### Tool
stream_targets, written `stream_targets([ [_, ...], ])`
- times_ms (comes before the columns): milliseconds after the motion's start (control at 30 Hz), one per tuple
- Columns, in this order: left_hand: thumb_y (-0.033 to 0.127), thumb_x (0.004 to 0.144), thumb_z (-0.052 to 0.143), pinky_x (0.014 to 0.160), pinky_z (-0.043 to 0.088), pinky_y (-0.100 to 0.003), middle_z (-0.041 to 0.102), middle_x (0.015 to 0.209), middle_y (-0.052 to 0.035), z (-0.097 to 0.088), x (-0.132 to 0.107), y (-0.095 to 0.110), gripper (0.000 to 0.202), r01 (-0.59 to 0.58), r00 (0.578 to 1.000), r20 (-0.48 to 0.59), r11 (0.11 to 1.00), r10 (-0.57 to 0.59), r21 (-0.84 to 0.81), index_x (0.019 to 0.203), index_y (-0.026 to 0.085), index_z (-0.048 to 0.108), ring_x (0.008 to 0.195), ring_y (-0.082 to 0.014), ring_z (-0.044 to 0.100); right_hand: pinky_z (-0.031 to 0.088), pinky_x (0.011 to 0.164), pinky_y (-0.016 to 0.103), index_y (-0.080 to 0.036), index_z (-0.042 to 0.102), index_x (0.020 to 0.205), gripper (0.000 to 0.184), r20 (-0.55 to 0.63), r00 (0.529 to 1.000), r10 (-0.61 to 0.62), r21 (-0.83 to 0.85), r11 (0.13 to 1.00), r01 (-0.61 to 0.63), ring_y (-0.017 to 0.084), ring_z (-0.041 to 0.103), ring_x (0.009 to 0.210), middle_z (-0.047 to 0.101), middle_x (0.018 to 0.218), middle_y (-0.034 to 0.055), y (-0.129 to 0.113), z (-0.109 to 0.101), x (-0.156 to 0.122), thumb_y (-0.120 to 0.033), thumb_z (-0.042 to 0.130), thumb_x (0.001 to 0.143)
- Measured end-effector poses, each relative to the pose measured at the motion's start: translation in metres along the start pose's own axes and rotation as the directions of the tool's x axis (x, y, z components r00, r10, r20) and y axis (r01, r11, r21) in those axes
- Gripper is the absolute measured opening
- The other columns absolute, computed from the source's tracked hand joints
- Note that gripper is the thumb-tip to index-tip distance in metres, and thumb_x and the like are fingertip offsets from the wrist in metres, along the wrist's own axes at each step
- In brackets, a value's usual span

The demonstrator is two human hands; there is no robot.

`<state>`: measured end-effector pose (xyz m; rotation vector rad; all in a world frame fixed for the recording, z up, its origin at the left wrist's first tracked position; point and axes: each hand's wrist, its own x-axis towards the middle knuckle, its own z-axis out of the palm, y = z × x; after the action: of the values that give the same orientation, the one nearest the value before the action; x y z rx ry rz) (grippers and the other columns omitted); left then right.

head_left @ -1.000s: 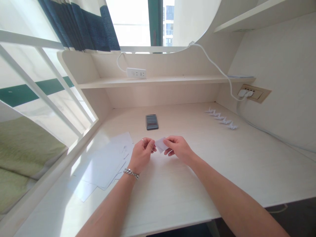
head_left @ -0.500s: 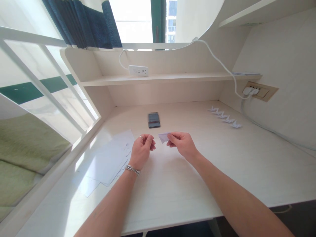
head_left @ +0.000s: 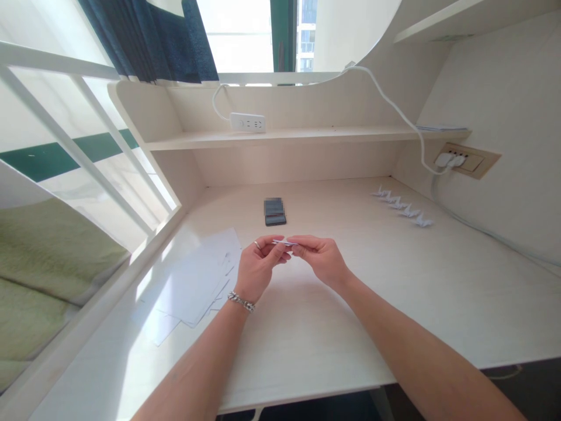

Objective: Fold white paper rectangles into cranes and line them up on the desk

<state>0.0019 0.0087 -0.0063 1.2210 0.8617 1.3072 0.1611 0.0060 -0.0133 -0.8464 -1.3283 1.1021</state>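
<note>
Both my hands meet above the middle of the pale wooden desk (head_left: 394, 304). My left hand (head_left: 259, 268), with a ring and a chain bracelet, pinches one end of a small folded piece of white paper (head_left: 284, 242). My right hand (head_left: 319, 259) pinches the other end. The paper lies nearly flat and edge-on between the fingertips, a little above the desk top. A loose stack of white paper sheets (head_left: 197, 280) lies on the desk just left of my left hand.
A dark phone (head_left: 274, 211) lies flat behind my hands. A row of several small folded paper figures (head_left: 402, 207) stands at the back right. A power strip (head_left: 248, 122) sits on the shelf; its cable runs to a wall socket (head_left: 456, 159). A bed railing (head_left: 87, 158) borders the left.
Half a second ago only my right hand held the paper and my left was a little apart. My left hand has now closed on the paper, which has turned flat and edge-on.
</note>
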Motion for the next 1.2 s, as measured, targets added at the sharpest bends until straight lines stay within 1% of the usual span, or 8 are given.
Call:
stream_targets([
  [400,0.042,0.072,0.075,0.073,0.055,-0.032,0.074,0.083,-0.0075,-0.0011,-0.0003,-0.0013,0.038,-0.011,1.0,-0.011,1.0,0.011,0.008,0.098,0.015,0.068,0.07,-0.0152,0.067,0.054,0.086,0.041,-0.024,0.077,0.094,0.022,-0.003,1.0,0.001,-0.008,1.0,-0.001,0.023,0.067,0.093,0.074,0.1,0.0059,-0.0003,0.0004,0.0001,-0.034,0.073,0.075],
  [600,0.038,0.072,0.076,0.073,0.055,-0.031,0.073,0.081,-0.0067,-0.0016,-0.0003,-0.0011,0.036,-0.017,1.0,0.004,1.0,0.017,-0.006,0.099,0.015,0.068,0.071,-0.0149,0.066,0.054,0.084,0.04,-0.024,0.077,0.096,0.021,0.011,0.999,-0.042,-0.026,0.999,0.042,0.023,0.066,0.094,0.074,0.102,0.0058,-0.0002,0.0001,-0.0001,-0.034,0.07,0.078],
  [700,0.034,0.073,0.076,0.074,0.055,-0.031,0.071,0.077,-0.0049,-0.0013,-0.0011,0.0008,0.033,0.0,1.0,0.005,1.0,0.0,-0.024,0.099,0.015,0.068,0.071,-0.0149,0.066,0.053,0.088,0.039,-0.027,0.077,0.097,0.019,0.007,0.994,-0.107,-0.112,0.988,0.107,0.023,0.065,0.1,0.072,0.108,0.0053,-0.0012,-0.0006,-0.0019,-0.031,0.069,0.08],
  [833,0.031,0.072,0.073,0.075,0.054,-0.03,0.071,0.077,-0.0053,-0.0004,-0.0022,0.0037,0.029,0.051,0.999,-0.011,0.998,-0.051,-0.048,0.097,0.015,0.071,0.073,-0.0154,0.066,0.051,0.093,0.039,-0.03,0.076,0.099,0.019,0.021,0.976,-0.217,-0.301,0.93,0.214,0.022,0.064,0.105,0.07,0.114,0.0043,-0.0047,-0.0016,-0.0048,-0.028,0.064,0.084],
  [967,0.031,0.073,0.069,0.076,0.054,-0.032,0.071,0.077,-0.0065,-0.0006,-0.0015,0.004,0.032,0.092,0.995,-0.022,0.994,-0.093,-0.06,0.1,0.014,0.072,0.073,-0.016,0.066,0.049,0.097,0.04,-0.031,0.076,0.098,0.02,0.025,0.968,-0.248,-0.388,0.89,0.238,0.023,0.063,0.108,0.07,0.114,0.0035,-0.0075,-0.0023,-0.0063,-0.026,0.064,0.084],
  [1033,0.029,0.072,0.068,0.076,0.054,-0.032,0.071,0.077,-0.0063,-0.0012,-0.0004,0.0027,0.033,0.095,0.995,-0.035,0.994,-0.097,-0.055,0.1,0.013,0.072,0.073,-0.0159,0.066,0.049,0.098,0.041,-0.031,0.076,0.097,0.02,0.037,0.972,-0.232,-0.362,0.904,0.23,0.023,0.063,0.109,0.069,0.116,0.004,-0.0077,-0.0028,-0.0065,-0.026,0.065,0.082],
  [1100,0.026,0.071,0.067,0.076,0.054,-0.032,0.072,0.08,-0.0059,-0.0017,0.0008,0.0009,0.033,0.084,0.995,-0.053,0.996,-0.087,-0.042,0.101,0.014,0.071,0.072,-0.0153,0.065,0.051,0.095,0.039,-0.029,0.076,0.097,0.02,0.04,0.98,-0.193,-0.27,0.943,0.196,0.024,0.062,0.111,0.066,0.122,0.0048,-0.0071,-0.0033,-0.0059,-0.026,0.065,0.081],
  [1200,0.023,0.071,0.065,0.075,0.054,-0.032,0.072,0.085,-0.0058,-0.0017,0.002,-0.0011,0.038,0.058,0.996,-0.067,0.998,-0.059,-0.017,0.108,0.014,0.067,0.071,-0.0145,0.065,0.054,0.087,0.038,-0.026,0.076,0.1,0.023,-0.035,0.995,-0.089,-0.119,0.989,0.084,0.024,0.064,0.105,0.065,0.124,0.0066,-0.0048,-0.0041,-0.0028,-0.029,0.065,0.08],
])
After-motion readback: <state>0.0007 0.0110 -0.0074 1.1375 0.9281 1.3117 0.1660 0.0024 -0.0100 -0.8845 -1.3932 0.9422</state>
